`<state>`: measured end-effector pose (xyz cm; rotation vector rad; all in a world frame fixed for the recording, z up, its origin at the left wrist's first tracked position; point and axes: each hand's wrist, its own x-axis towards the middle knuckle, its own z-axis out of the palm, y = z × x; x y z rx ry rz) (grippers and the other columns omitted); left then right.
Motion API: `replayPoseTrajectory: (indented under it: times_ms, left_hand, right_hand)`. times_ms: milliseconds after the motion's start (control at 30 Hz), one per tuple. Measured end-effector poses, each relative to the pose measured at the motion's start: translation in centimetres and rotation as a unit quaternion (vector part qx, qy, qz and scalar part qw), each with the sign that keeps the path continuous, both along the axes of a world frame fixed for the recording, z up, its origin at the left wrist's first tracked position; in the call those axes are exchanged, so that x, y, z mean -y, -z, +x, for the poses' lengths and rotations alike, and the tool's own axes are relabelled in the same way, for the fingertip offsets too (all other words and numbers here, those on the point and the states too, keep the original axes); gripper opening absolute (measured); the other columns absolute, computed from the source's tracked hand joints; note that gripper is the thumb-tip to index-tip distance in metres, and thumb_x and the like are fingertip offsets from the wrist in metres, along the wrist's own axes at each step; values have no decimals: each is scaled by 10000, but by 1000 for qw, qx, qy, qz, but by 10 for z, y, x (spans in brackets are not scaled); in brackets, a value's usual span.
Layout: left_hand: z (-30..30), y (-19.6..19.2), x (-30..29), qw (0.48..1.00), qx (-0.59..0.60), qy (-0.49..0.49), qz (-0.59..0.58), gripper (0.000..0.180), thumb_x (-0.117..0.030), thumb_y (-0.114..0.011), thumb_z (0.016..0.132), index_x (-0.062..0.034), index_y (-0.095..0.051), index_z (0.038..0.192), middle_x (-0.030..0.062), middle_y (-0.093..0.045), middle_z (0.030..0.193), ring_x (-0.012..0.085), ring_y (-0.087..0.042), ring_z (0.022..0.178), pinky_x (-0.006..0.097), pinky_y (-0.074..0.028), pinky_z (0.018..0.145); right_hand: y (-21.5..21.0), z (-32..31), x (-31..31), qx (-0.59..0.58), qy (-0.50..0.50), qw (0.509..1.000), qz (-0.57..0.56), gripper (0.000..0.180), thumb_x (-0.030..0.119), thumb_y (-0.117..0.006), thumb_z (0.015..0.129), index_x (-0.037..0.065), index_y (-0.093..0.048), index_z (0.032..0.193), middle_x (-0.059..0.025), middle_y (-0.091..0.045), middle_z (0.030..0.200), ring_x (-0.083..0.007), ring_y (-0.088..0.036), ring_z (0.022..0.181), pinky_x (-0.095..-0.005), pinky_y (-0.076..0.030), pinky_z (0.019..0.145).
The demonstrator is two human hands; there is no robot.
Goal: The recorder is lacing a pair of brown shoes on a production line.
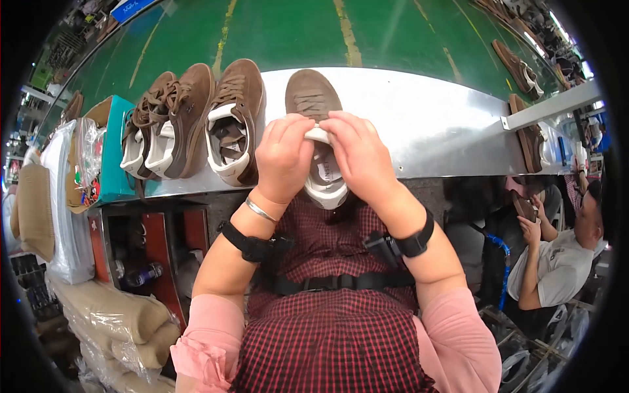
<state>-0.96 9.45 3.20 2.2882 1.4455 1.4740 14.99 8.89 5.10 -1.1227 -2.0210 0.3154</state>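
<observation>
A brown suede sneaker (309, 86) with a pale lining stands on the metal worktop in front of me, toe pointing away and heel at the near edge. My left hand (284, 157) is closed at the left of its opening, with the fingertips on the white top of the tongue (318, 134). From the other side my right hand (360, 152) grips the same tongue, its curled fingers almost meeting the left ones. Part of the laces and the shoe's sides are hidden behind my hands. A printed insole shows inside the shoe.
Several more brown sneakers (237, 118) stand to the left. Beside them is a teal box (119, 147) with small items. Beyond the metal worktop (419, 118) runs a green surface (288, 39). At right, a metal bar (550, 108) crosses above, and a co-worker (550, 262) holds a shoe.
</observation>
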Motion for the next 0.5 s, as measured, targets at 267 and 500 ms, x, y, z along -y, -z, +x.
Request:
replayPoseTrajectory:
  times_ms: [267,500]
  left_hand:
    - [6,-1,8,994,101,-3,-31,339,21,-632,688,-37,-590,1019,130,-579,1085,308,-581,961,370,-495,816]
    - [0,6,15,986,109,-3,-127,400,27,-625,759,3,-508,1141,144,-518,1144,238,-562,1009,309,-515,795]
  right_hand:
    - [15,25,8,-176,-33,959,-220,523,112,-632,782,79,-458,1275,-135,-511,1251,-266,-541,1108,-390,-481,857]
    - [1,8,-4,7,42,986,-159,493,136,-628,754,91,-492,1226,-146,-547,1178,-333,-594,966,-391,-492,809]
